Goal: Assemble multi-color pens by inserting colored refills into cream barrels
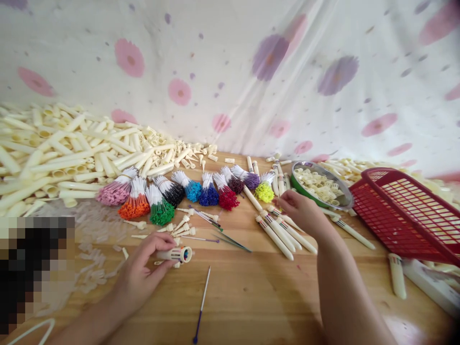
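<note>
In my left hand, thumb and fingers close round a cream slotted pen barrel; its round open end faces me and bits of colour show inside. My right hand is over the assembled multicolour pens, beside the yellow refill bundle. Its fingers are curled together, and whatever they may hold is hidden. Between the hands lie tweezers, loose refills and small cream pointed parts. A single purple-tipped refill lies nearer to me.
Tied refill bundles in several colours stand in a row. Cream tubes are heaped at left, near clear plastic pieces. A metal-rimmed bowl of cream parts and a red basket stand at right. A patterned sheet hangs behind.
</note>
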Demonstrator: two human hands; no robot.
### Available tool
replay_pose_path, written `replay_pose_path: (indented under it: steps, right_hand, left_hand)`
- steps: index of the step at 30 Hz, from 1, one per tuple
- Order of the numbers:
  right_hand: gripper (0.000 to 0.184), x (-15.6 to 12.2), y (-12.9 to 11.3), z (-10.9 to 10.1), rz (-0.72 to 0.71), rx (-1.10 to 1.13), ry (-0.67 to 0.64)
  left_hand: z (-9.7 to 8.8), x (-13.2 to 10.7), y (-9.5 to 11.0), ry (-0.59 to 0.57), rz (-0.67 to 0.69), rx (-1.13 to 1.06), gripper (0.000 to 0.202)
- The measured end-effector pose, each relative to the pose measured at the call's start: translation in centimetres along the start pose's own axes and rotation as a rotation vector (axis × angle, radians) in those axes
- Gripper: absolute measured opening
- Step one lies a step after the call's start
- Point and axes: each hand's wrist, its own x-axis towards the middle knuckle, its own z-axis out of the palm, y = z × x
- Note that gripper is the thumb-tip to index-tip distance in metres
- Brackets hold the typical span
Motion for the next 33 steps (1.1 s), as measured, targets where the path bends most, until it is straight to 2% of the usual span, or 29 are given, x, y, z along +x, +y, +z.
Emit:
replay_pose_path:
  steps: [1, 2, 4, 7, 9, 15, 27, 33]
  right_hand:
    - [0.017, -1.0, -0.9, -0.1, -0.068, 0.098, -0.021]
    - [0.018, -2.1, -2.0, 0.0, -0.151, 0.161, -0.098]
    - [0.019, -4.2, -4.3, 0.5, -0.354, 0.143, -0.191]
    - [0.019, -6.4, -7.1, 1.5, -0.687, 0.066, -0.202]
    - [0.021, -7.0, -8.0, 2.1, -0.783, 0.036, -0.206]
    - [0.025, -7.2, -8.1, 2.7, -0.836, -0.049, -0.193]
    - [0.02, -7.8, -8.1, 2.5, -0.87, -0.074, -0.206]
    - [0.019, -7.7, -8.3, 3.1, -0.894, -0.121, -0.204]
  left_hand:
    - [0.0, 0.0, 0.0, 0.001, 0.005, 0.003, 0.01]
    - [0.0, 0.0, 0.1, 0.001, 0.008, 0.006, 0.01]
    - [-0.1, 0.1, 0.3, -0.007, 0.011, 0.018, 0.01]
    - [-0.2, 0.2, 0.5, -0.001, 0.021, 0.051, 0.011]
    - [-0.4, 0.3, 0.6, 0.018, 0.036, 0.073, 0.011]
    - [-0.5, 0.7, 0.7, 0.024, 0.067, 0.113, 0.013]
    - [-0.3, 0.2, 0.5, -0.019, 0.053, 0.136, 0.015]
    - [-0.2, 0.2, 0.7, -0.034, 0.102, 0.161, 0.014]
